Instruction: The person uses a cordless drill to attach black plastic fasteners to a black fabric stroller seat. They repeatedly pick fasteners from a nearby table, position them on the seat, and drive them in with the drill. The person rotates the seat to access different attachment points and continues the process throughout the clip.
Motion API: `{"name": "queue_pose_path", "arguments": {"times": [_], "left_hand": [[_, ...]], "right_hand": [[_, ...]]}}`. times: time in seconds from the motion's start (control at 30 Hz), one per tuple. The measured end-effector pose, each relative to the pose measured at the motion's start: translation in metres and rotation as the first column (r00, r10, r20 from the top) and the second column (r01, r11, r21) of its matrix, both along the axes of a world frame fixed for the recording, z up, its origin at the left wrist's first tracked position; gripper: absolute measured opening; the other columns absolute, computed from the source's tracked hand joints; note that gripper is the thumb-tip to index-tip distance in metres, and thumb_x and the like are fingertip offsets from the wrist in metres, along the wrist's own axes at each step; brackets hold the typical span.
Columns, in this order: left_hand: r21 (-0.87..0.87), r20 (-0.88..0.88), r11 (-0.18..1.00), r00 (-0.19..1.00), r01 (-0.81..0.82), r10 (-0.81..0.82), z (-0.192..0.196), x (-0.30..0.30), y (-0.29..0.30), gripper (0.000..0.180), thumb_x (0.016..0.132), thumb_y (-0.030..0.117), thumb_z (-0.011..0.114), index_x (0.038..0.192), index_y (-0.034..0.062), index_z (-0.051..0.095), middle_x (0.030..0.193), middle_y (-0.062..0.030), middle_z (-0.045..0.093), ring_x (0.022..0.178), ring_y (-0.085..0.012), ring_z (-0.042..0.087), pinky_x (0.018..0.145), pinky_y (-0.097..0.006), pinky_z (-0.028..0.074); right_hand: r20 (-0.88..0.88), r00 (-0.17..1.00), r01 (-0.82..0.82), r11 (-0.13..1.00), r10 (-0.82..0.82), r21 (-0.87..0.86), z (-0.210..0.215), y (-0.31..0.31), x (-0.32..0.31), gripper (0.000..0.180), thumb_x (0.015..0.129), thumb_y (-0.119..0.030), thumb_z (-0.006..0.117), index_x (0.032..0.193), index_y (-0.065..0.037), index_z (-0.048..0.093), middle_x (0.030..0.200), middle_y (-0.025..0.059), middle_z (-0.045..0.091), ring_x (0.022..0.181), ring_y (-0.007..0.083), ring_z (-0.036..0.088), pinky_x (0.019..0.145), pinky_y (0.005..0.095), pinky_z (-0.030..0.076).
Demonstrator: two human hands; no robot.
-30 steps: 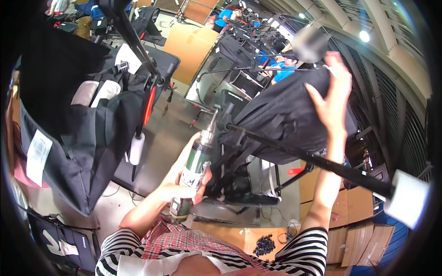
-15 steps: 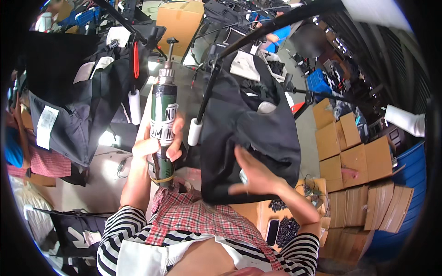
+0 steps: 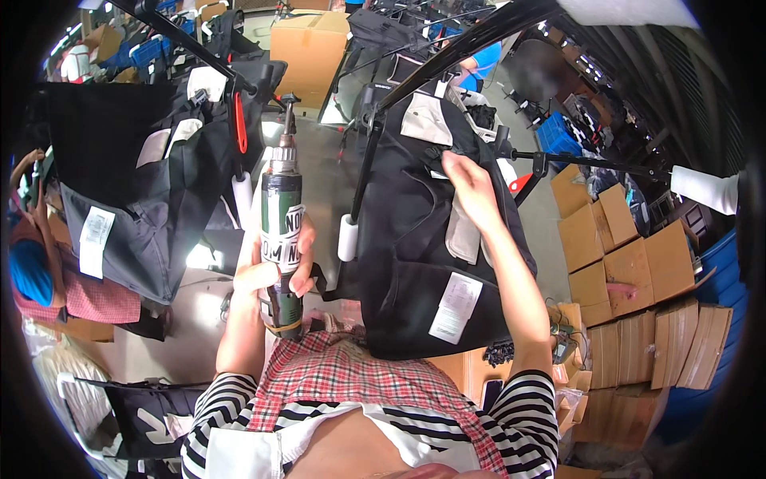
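- Your left hand (image 3: 275, 275) wraps shut around a green power screwdriver (image 3: 281, 231), held upright with the bit pointing away from you, probably parked there so it stays ready.
- Your right hand (image 3: 471, 188) reaches up to the black fabric seat (image 3: 415, 263) hung on a dark metal frame (image 3: 471, 40); fingertips pinch a strap or buckle near the top edge, likely to steady it. Exact grip partly hidden.
- The seat hangs just right of the screwdriver, not touching it.
- A white foam grip (image 3: 347, 237) sits on a frame tube between them.
- Another black seat (image 3: 152, 199) hangs at left.
- Room: workshop, grey concrete floor (image 3: 319, 184), cardboard boxes (image 3: 630, 263) stacked at right, a big carton (image 3: 311, 48) up top.
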State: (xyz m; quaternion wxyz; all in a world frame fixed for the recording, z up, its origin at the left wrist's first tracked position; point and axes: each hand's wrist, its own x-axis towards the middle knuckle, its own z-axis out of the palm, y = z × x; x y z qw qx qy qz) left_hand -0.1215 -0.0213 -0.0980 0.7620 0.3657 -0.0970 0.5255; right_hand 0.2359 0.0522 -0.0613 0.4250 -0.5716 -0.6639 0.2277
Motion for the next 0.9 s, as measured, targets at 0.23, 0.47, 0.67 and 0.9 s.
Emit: {"name": "queue_pose_path", "arguments": {"times": [0.23,0.47,0.67,0.9], "left_hand": [[-0.021,-0.026,1.000,1.000,0.009,-0.009,0.004,-0.001,0.011,0.093,0.078,0.010,0.078,0.147,0.0046,0.016,0.103,-0.0197,0.050,0.061,-0.0222,0.062,0.050,-0.034,0.055],[-0.077,-0.030,0.996,0.999,0.040,-0.042,0.007,-0.007,0.023,0.117,0.078,0.006,0.076,0.158,0.0261,-0.006,0.101,-0.0209,0.051,0.059,-0.0225,0.062,0.050,-0.035,0.054],[-0.020,-0.023,0.999,0.999,0.037,-0.037,0.013,-0.008,0.028,0.117,0.078,0.007,0.076,0.159,0.0259,-0.006,0.099,-0.0205,0.050,0.057,-0.0219,0.061,0.050,-0.034,0.054],[-0.049,-0.026,0.998,0.998,0.047,-0.048,0.012,-0.011,0.024,0.120,0.076,0.007,0.079,0.159,0.0264,-0.005,0.099,-0.0198,0.051,0.058,-0.0215,0.062,0.051,-0.032,0.054]], "right_hand": [[0.770,0.637,0.298,0.935,-0.044,-0.193,-0.029,-0.008,-0.036,0.047,0.084,-0.016,0.066,0.123,0.008,0.059,0.095,0.0320,0.068,0.095,0.0460,0.067,0.087,0.0487,0.054],[-0.212,0.956,0.291,0.756,-0.204,0.586,0.146,-0.027,-0.073,0.019,0.096,-0.013,0.066,0.087,0.004,0.068,0.067,0.0036,0.058,0.063,0.0067,0.042,0.057,0.0244,0.041],[0.035,0.994,0.035,0.592,-0.106,0.805,0.145,-0.038,-0.119,0.014,0.094,-0.002,0.065,0.107,0.003,0.067,0.078,0.0123,0.066,0.065,0.0083,0.053,0.063,0.0236,0.046],[0.036,0.999,-0.023,0.630,-0.008,0.777,0.143,-0.035,-0.109,0.028,0.101,-0.002,0.054,0.126,0.009,0.060,0.115,0.0111,0.068,0.105,0.0130,0.061,0.097,0.0248,0.045]]}}
